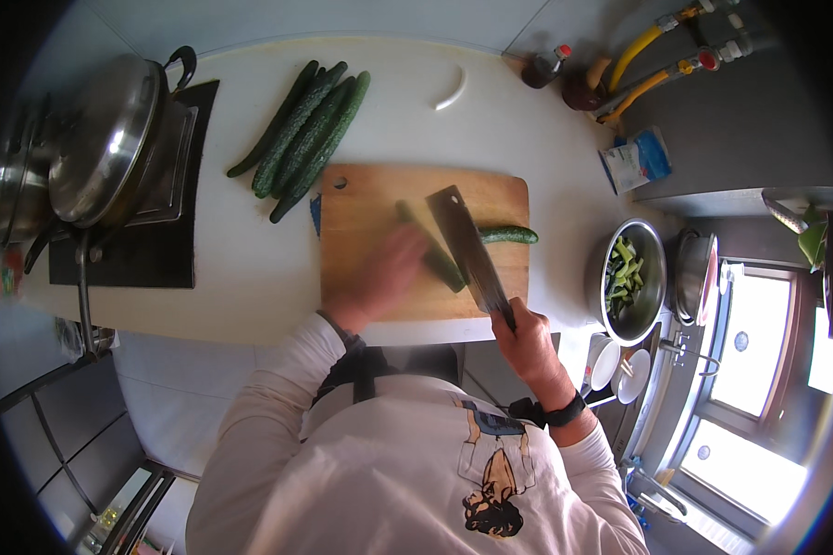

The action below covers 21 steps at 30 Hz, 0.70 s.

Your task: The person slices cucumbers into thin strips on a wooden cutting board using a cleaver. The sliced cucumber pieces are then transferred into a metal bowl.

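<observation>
A cleaver (468,257) is gripped by its handle in my right hand (527,340), its blade slanting over the wooden cutting board (361,201). To the left of the blade lies a length of cucumber (448,268), set at a slant. My left hand (389,270) is blurred at the cucumber's left side; whether its fingers grip it is unclear. Another cucumber piece (510,234) shows to the right of the blade, its left end hidden behind the metal. Several whole cucumbers (312,132) lie side by side on the counter beyond the board's left corner.
A steel bowl (652,291) of cut green pieces stands right of the board. At the left, a lidded pan (114,139) sits on a black cooktop (180,257). A white curved strip (452,90), a dark bottle (543,69) and a blue-white packet (638,159) are farther back.
</observation>
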{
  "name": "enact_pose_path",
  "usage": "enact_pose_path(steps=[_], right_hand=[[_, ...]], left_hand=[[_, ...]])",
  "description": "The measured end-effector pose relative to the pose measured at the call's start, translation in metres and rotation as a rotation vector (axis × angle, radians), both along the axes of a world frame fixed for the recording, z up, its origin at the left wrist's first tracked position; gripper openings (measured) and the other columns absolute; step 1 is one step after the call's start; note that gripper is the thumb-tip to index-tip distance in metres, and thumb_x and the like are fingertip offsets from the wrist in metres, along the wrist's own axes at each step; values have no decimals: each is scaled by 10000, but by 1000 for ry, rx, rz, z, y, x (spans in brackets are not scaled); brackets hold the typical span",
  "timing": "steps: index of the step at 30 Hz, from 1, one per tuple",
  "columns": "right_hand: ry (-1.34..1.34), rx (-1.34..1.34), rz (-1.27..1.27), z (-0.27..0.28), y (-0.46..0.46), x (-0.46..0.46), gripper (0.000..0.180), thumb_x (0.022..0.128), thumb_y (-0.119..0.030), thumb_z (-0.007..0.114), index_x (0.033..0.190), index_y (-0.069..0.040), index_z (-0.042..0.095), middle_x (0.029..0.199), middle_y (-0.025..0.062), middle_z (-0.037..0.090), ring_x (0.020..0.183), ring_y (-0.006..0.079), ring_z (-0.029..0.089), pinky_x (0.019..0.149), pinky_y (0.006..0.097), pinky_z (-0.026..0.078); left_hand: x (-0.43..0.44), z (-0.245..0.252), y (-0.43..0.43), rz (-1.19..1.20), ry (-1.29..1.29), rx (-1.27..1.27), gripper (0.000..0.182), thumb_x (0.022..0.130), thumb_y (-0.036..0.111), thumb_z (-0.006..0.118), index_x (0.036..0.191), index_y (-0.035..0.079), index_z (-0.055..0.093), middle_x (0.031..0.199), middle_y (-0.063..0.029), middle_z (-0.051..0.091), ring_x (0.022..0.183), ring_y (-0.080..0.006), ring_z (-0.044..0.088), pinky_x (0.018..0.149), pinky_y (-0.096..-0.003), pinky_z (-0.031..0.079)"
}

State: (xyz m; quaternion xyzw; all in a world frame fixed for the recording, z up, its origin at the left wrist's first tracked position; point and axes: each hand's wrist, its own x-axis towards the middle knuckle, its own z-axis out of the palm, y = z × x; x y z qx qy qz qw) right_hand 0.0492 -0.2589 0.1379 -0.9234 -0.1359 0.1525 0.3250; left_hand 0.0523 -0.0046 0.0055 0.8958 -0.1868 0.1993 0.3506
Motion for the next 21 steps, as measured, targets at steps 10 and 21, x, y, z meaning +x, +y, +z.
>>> enact_pose_path(steps=[10, 21], right_hand=[[81, -89, 10, 17, -11, -10, 160, 874, -32, 641, 813, 13, 501, 741, 226, 617, 717, 429, 650, 603, 416, 515], [-30, -63, 68, -2, -13, -10, 216, 888, -31, 671, 767, 15, 497, 662, 195, 594, 548, 344, 591, 528, 364, 464]], left_hand=[[-5, -6, 5, -7, 68, -46, 402, 852, 50, 681, 1238, -7, 586, 1267, -195, 548, 1245, -383, 520, 1034, -458, 476], [-2, 0, 5, 28, 19, -44, 403, 777, 16, 751, 1161, -6, 634, 1212, -128, 567, 1196, -332, 544, 955, -399, 524]])
